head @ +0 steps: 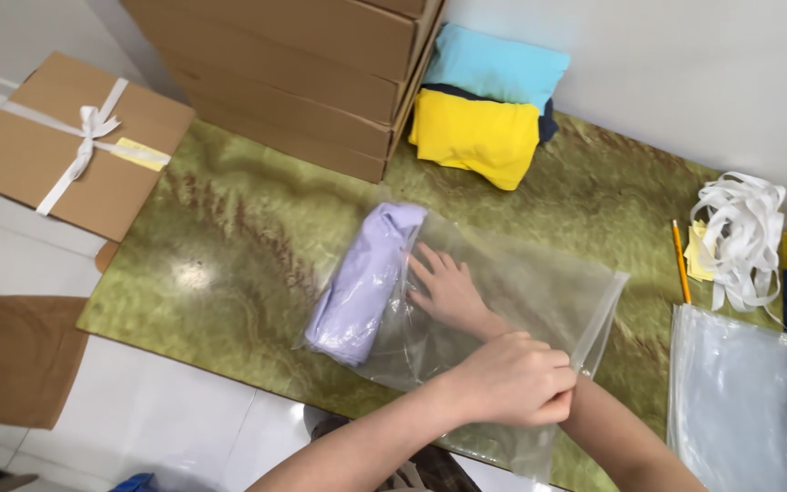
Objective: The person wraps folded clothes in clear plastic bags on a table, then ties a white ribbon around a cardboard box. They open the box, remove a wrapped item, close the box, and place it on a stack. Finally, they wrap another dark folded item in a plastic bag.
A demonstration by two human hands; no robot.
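A clear plastic zip bag (539, 292) lies on the green marbled table (229, 264). At its closed end, inside it, sits a folded lilac garment (362, 282). My right hand (444, 287) is inside the bag, fingers spread flat, fingertips touching the garment. My left hand (516, 381) pinches the bag's open edge near the front of the table, crossing over my right forearm.
Folded yellow (475, 137) and light blue (495, 64) garments lie stacked at the back beside a pile of flat cardboard boxes (302, 73). A ribbon-tied box (66, 146) is at the left. On the right are a pencil (680, 260), white ribbons (744, 232) and more clear bags (730, 401).
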